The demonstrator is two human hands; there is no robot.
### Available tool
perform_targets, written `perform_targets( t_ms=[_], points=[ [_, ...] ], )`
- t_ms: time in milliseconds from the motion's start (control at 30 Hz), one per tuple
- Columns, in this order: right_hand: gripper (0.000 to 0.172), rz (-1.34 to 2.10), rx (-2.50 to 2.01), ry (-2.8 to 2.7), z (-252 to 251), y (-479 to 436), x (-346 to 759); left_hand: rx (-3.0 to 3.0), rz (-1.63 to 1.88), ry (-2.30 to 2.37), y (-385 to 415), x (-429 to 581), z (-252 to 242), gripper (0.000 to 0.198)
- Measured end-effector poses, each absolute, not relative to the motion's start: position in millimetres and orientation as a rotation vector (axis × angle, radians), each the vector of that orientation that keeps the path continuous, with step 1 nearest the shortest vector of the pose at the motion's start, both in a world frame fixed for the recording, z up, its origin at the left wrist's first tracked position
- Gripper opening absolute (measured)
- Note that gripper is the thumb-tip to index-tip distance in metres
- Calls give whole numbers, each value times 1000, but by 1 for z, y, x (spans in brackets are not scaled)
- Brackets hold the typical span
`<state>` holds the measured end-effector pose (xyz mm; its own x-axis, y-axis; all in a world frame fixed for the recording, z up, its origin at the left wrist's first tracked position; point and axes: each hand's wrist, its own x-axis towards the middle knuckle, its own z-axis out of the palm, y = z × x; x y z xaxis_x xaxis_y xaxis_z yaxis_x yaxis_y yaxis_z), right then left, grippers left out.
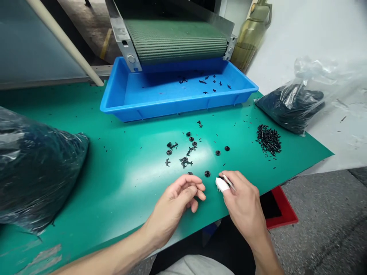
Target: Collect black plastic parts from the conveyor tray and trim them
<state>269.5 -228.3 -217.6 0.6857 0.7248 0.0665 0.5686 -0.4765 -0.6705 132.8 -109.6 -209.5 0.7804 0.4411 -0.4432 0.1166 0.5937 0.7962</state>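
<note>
A wrinkled plastic bag (37, 168) stands at left. The left hand (177, 198) is half curled; I cannot tell if it holds something. Just beyond lie round black parts (207, 173). The right hand (243, 198) pinches a slender tool (229, 182). Smooth green tabletop (120, 191); rough grey floor (329, 206).

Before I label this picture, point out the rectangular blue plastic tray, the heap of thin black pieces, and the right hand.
Blue tray (183, 108), head view: front wall.
Black heap (268, 140), head view: middle.
Right hand (243, 200), head view: back of hand.
</note>
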Motion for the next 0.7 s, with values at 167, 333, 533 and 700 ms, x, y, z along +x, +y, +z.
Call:
perform_targets(
  t_ms=[167,333,533,700],
  points=[
    [12,664,-1949,-905,-207,-231,261,983,129,613,-109,135,-210,29],
    [16,644,-1761,-1014,-207,-230,253,993,86,567,-106,134,-210,32],
    [19,618,-1842,-1034,-203,-229,250,890,101,567,-104,132,-213,31],
    [19,538,-1956,-1070,-199,-231,251,781,141,568,-103,132,-212,26]
  ],
)
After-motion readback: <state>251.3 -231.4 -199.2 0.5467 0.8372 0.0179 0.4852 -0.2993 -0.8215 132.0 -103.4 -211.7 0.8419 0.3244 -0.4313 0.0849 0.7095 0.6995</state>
